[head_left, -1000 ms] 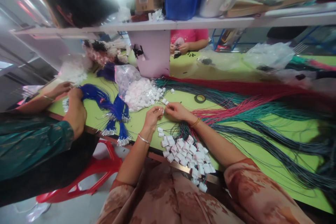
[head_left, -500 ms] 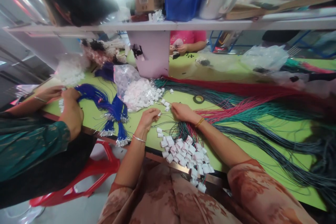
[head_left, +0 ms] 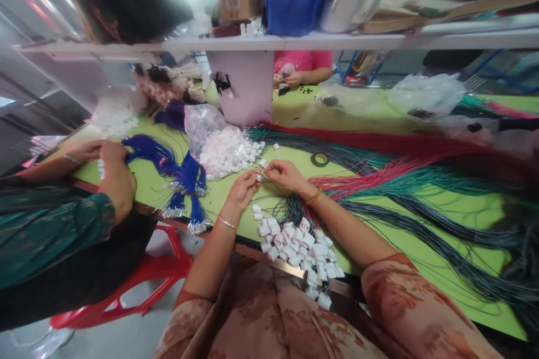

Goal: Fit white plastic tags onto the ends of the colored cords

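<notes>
My left hand [head_left: 244, 188] is closed, its fingertips pinching a small white connector [head_left: 258, 177]. Close beside it, my right hand [head_left: 286, 175] is also closed, thumb and finger pressed together near that connector; a thin wire end seems to be in the pinch, though it is too small to be sure. Below both hands lies a heap of white connectors [head_left: 295, 241] fitted on wires, some hanging over the table's front edge. Behind my left hand, loose white connectors [head_left: 227, 151] spill out of a clear plastic bag [head_left: 202, 122].
Red wires [head_left: 379, 143] and dark wires [head_left: 421, 221] stretch across the right side. A roll of black tape [head_left: 319, 159] lies behind my right hand. On the left, a co-worker's hands [head_left: 107, 157] are beside blue wire bundles [head_left: 185, 179]. A shelf [head_left: 357, 40] crosses above the table.
My hands have come together: the right hand moved left and slightly up, the left hand slightly right and up with the white connector. The heap of connectors stays where it was.
</notes>
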`<state>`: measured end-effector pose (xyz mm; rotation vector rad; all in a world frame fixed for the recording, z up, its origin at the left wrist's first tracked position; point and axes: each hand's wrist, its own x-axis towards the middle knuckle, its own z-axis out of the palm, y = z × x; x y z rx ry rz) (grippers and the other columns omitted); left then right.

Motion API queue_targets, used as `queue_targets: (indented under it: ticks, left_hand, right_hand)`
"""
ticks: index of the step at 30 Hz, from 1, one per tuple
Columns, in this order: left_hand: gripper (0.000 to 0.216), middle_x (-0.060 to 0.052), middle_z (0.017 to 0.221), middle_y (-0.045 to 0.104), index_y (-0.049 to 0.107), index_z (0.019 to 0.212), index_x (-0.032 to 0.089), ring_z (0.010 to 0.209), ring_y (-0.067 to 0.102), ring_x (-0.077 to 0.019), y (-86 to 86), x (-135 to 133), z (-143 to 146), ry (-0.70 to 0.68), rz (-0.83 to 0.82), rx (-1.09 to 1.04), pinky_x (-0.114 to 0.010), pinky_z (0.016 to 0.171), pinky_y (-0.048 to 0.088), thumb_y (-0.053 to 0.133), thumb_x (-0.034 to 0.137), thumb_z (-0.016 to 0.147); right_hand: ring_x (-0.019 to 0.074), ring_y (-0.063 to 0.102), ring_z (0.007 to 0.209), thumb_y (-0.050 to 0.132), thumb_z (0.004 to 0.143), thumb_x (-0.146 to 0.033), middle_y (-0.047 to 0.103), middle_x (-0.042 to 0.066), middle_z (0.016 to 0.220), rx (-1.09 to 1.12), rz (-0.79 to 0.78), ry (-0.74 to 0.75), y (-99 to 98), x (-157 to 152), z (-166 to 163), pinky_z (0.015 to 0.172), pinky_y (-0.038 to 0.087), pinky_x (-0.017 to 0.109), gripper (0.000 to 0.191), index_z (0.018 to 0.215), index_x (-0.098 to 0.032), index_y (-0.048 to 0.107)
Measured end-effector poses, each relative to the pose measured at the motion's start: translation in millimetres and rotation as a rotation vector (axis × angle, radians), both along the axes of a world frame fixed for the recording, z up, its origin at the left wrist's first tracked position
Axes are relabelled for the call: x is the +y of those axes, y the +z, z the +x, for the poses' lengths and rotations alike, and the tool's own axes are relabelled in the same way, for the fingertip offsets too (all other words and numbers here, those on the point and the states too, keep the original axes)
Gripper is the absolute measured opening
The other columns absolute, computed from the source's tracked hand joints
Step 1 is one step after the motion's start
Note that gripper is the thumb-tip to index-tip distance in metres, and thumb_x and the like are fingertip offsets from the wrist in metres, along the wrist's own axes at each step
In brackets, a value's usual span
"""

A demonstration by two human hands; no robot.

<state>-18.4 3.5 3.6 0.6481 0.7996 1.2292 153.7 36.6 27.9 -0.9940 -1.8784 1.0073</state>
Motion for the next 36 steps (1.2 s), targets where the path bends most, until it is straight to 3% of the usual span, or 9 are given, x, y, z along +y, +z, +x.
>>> queue_targets:
  ticks: [5, 12, 19, 24, 26, 32, 34, 36]
  left_hand:
    - [0.018, -0.005, 0.082, 0.067, 0.069, 0.089, 0.012, 0.071, 0.059, -0.0093, -0.3, -0.2, 0.0, -0.029, -0.007, -0.063, -0.021, 0.072, 0.047, 0.073, 0.015, 0.072]
    - [0.020, -0.005, 0.084, 0.067, 0.069, 0.090, 0.011, 0.070, 0.059, -0.0083, 1.9, -0.9, 0.5, -0.053, -0.002, -0.085, -0.020, 0.072, 0.047, 0.074, 0.014, 0.072]
    - [0.024, -0.004, 0.079, 0.068, 0.070, 0.088, 0.011, 0.068, 0.059, -0.0078, -0.8, -0.7, 4.5, 0.004, -0.017, -0.035, -0.017, 0.067, 0.047, 0.078, 0.015, 0.066]
    - [0.022, -0.004, 0.076, 0.068, 0.071, 0.086, 0.011, 0.065, 0.058, -0.0080, -2.7, -0.5, 8.3, 0.070, -0.030, 0.002, -0.020, 0.068, 0.047, 0.077, 0.018, 0.066]
    - [0.022, -0.004, 0.075, 0.067, 0.071, 0.085, 0.011, 0.065, 0.058, -0.0080, -1.9, -1.1, 9.9, 0.085, -0.031, 0.015, -0.021, 0.069, 0.047, 0.078, 0.018, 0.065]
    - [0.027, -0.003, 0.078, 0.069, 0.072, 0.089, 0.013, 0.063, 0.056, -0.0076, 0.0, -3.8, 14.7, 0.147, 0.053, 0.169, -0.022, 0.067, 0.046, 0.079, 0.023, 0.065]
    - [0.028, -0.003, 0.079, 0.069, 0.072, 0.090, 0.013, 0.063, 0.056, -0.0077, -1.6, -3.3, 14.8, 0.160, 0.071, 0.174, -0.023, 0.067, 0.045, 0.079, 0.025, 0.065]
    - [0.028, -0.004, 0.081, 0.069, 0.072, 0.090, 0.013, 0.066, 0.057, -0.0084, -3.6, -2.1, 13.7, 0.159, 0.058, 0.128, -0.023, 0.069, 0.045, 0.079, 0.025, 0.065]
  right_hand:
    - [0.0088, 0.041, 0.058, 0.052, 0.075, -0.034, 0.053, -0.002, 0.062, -0.006, -0.066, -0.067, -5.5, -5.2, 1.0, 0.056, 0.032, 0.021, 0.022, 0.067, -0.014, 0.057]
    - [0.0088, 0.039, 0.055, 0.051, 0.074, -0.034, 0.050, -0.003, 0.058, -0.080, -0.059, -0.037, -8.9, -5.7, 2.4, 0.054, 0.030, 0.022, 0.022, 0.066, -0.015, 0.055]
    - [0.0096, 0.037, 0.053, 0.048, 0.081, -0.033, 0.049, -0.002, 0.057, -0.218, 0.123, -0.053, -6.4, -12.1, 0.3, 0.053, 0.027, 0.023, 0.022, 0.068, -0.016, 0.054]
    - [0.0132, 0.044, 0.062, 0.048, 0.081, -0.027, 0.058, 0.005, 0.070, -0.336, 0.313, -0.052, -2.5, -17.2, -0.7, 0.061, 0.032, 0.025, 0.016, 0.073, -0.016, 0.057]
    - [0.0132, 0.044, 0.062, 0.048, 0.080, -0.028, 0.058, 0.004, 0.069, -0.302, 0.267, -0.061, -4.4, -16.0, -2.4, 0.061, 0.032, 0.025, 0.016, 0.073, -0.016, 0.057]
    - [0.0093, 0.036, 0.053, 0.049, 0.075, -0.039, 0.044, -0.004, 0.055, -0.010, -0.239, -0.094, -16.4, -5.8, -9.1, 0.051, 0.029, 0.022, 0.026, 0.061, -0.018, 0.047]
    - [0.0091, 0.037, 0.053, 0.051, 0.073, -0.040, 0.046, -0.004, 0.056, 0.007, -0.232, -0.115, -15.6, -5.6, -8.0, 0.052, 0.030, 0.022, 0.025, 0.062, -0.017, 0.049]
    - [0.0093, 0.039, 0.055, 0.052, 0.073, -0.038, 0.050, -0.003, 0.058, -0.043, -0.119, -0.143, -12.0, -7.4, -5.0, 0.054, 0.031, 0.022, 0.023, 0.064, -0.016, 0.052]
